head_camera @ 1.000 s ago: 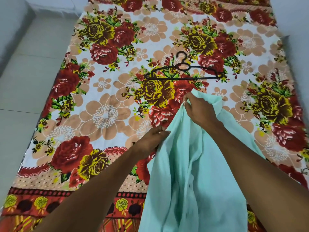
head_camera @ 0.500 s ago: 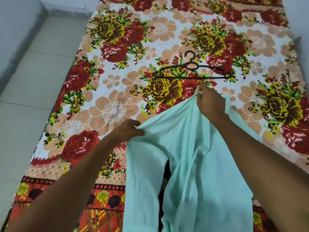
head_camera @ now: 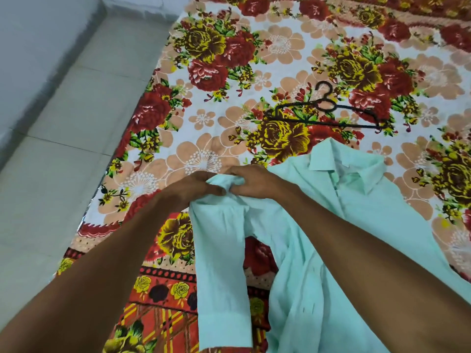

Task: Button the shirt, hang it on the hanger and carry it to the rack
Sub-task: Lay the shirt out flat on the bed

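Observation:
A mint-green shirt (head_camera: 300, 250) lies on the flowered bed, collar (head_camera: 349, 166) up toward the far side and one long sleeve (head_camera: 219, 271) hanging toward me. My left hand (head_camera: 188, 187) and my right hand (head_camera: 254, 182) meet at the shirt's left shoulder, both pinching a bunched fold of the cloth between fingers and thumb. A black wire hanger (head_camera: 326, 110) lies flat on the bed just beyond the collar, apart from the shirt and from both hands.
The bed is covered by a sheet with red and yellow flowers (head_camera: 204, 123). Its left edge runs diagonally beside a pale tiled floor (head_camera: 63, 149), with a grey wall (head_camera: 30, 47) at the far left.
The shirt now lies spread on the bed with its collar showing. My right hand has left the collar end and moved left to join my left hand at the shoulder.

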